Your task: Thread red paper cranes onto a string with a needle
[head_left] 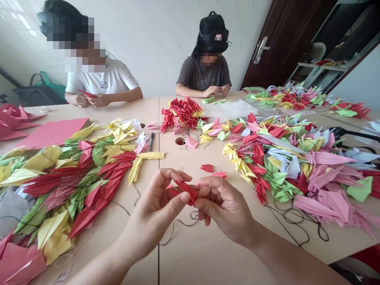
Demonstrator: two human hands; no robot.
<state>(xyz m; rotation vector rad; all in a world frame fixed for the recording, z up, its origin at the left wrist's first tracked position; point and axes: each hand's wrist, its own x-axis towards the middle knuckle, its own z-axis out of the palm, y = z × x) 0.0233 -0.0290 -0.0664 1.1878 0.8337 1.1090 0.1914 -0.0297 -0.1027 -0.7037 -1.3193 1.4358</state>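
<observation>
Between my two hands, over the middle of the table, is a small folded red paper piece (190, 191), which looks like an origami crane. My left hand (166, 198) pinches it between thumb and fingers from the left. From the right, the thumb and fingertips of my right hand (221, 204) close on its other side. Its lower parts are partly covered by my fingers. Just beyond my hands lie a red folded paper piece (207, 168) and a smaller pinkish-red one (219, 174). A thin black cord (181, 224) curls on the table below my hands.
Strings of coloured paper cranes heap up at the left (97, 174) and right (285, 166). A red pile (182, 113) sits beyond, near a round table hole (179, 141). Pink paper sheets (56, 132) lie far left. Two people sit opposite, their hands (92, 100) (218, 91) busy with paper.
</observation>
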